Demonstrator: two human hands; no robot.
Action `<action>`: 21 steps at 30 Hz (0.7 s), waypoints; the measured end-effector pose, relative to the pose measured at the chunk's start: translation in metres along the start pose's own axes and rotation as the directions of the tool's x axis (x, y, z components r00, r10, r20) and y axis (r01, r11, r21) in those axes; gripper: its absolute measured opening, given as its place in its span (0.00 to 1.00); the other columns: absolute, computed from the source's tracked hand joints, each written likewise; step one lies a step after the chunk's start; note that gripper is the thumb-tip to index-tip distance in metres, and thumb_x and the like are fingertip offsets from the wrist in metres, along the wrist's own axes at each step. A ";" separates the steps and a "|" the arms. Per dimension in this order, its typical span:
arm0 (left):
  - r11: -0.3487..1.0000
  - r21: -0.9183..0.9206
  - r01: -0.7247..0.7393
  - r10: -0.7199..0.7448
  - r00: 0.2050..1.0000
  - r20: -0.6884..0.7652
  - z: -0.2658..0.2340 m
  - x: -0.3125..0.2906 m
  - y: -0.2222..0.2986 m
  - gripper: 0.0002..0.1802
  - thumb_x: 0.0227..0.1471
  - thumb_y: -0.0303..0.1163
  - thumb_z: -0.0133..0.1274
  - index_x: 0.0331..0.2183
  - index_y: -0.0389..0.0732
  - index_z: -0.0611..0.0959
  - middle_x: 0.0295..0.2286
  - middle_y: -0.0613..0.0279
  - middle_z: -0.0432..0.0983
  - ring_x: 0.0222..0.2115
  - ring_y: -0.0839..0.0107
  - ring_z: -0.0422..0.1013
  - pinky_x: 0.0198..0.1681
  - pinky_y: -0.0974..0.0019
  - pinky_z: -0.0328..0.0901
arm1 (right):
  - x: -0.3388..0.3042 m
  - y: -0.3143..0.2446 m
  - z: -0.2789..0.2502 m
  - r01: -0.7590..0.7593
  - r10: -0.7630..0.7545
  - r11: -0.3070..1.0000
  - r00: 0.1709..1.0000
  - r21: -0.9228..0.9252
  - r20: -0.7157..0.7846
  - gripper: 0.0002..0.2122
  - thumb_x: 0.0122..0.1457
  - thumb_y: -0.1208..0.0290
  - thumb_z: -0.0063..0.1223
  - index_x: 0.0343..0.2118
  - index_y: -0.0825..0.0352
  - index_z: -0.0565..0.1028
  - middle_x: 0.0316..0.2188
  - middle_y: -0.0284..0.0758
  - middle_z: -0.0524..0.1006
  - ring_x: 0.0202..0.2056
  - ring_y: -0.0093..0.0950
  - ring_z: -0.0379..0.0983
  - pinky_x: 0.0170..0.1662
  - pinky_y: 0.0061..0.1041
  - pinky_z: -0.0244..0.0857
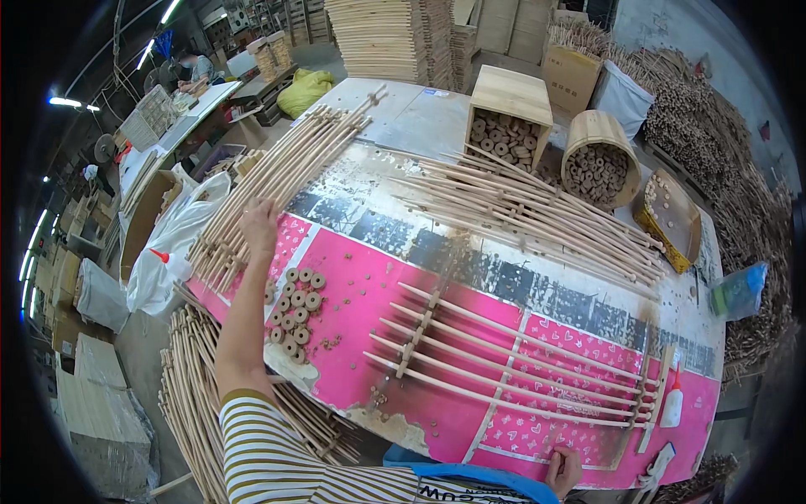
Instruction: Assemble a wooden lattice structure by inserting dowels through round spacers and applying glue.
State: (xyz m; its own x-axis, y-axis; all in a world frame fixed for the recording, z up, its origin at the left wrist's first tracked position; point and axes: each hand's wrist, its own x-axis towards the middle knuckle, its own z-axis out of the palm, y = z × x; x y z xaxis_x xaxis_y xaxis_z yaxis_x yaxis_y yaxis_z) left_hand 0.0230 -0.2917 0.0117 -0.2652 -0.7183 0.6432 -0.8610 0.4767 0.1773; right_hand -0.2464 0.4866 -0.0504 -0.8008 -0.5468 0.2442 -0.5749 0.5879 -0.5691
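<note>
My left hand (259, 220) reaches far out to the left onto a pile of long thin wooden sticks (277, 172) and touches them; its fingers look curled on the sticks. Near my body, my right hand (564, 470) rests on the pink table's front edge, fingers bent, nothing visible in it. Between my hands lies a frame of several parallel sticks (504, 370) joined by crossbars. A cluster of small round wooden rings (295, 311) sits on the pink table cover (369, 286) below my left forearm.
A second heap of sticks (537, 210) lies across the table's far side. Behind it stand a square wooden box (510, 113) and a round tub (598, 155), both holding rings. A white glue bottle (672, 403) lies at right. More sticks (193, 395) pile on the floor at left.
</note>
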 end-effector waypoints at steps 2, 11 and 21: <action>0.996 0.067 0.057 -0.061 0.996 0.060 0.027 -0.005 0.004 0.11 0.59 0.39 0.60 0.40 0.47 0.89 0.43 0.62 0.79 0.44 0.58 0.76 0.48 0.49 0.65 | 0.003 -0.005 0.000 0.067 -0.068 0.998 0.997 -0.021 -0.029 0.06 0.66 0.73 0.59 0.43 0.65 0.82 0.34 0.42 0.82 0.35 0.41 0.79 0.42 0.35 0.74; 0.984 0.136 0.118 -0.136 0.982 0.130 0.065 -0.026 0.005 0.09 0.59 0.38 0.60 0.39 0.46 0.89 0.42 0.64 0.77 0.44 0.59 0.75 0.46 0.48 0.65 | 0.002 -0.004 -0.001 -0.017 0.020 0.995 0.999 -0.097 0.029 0.06 0.66 0.74 0.59 0.43 0.66 0.82 0.35 0.43 0.82 0.35 0.42 0.79 0.42 0.36 0.73; 0.958 0.227 0.175 -0.210 0.967 0.143 0.064 -0.045 -0.007 0.10 0.55 0.37 0.64 0.40 0.47 0.88 0.46 0.65 0.76 0.48 0.59 0.73 0.49 0.51 0.66 | 0.002 -0.006 0.000 -0.026 0.027 0.997 0.999 -0.075 0.018 0.06 0.66 0.73 0.59 0.43 0.65 0.81 0.34 0.42 0.81 0.35 0.42 0.78 0.40 0.37 0.73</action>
State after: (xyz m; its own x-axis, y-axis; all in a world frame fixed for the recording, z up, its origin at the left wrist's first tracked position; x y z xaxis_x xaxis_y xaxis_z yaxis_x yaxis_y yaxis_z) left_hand 0.0133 -0.2947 -0.0661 -0.1378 -0.8674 0.4781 -0.9697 0.2165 0.1134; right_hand -0.2445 0.4822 -0.0465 -0.8130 -0.5411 0.2148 -0.5651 0.6447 -0.5148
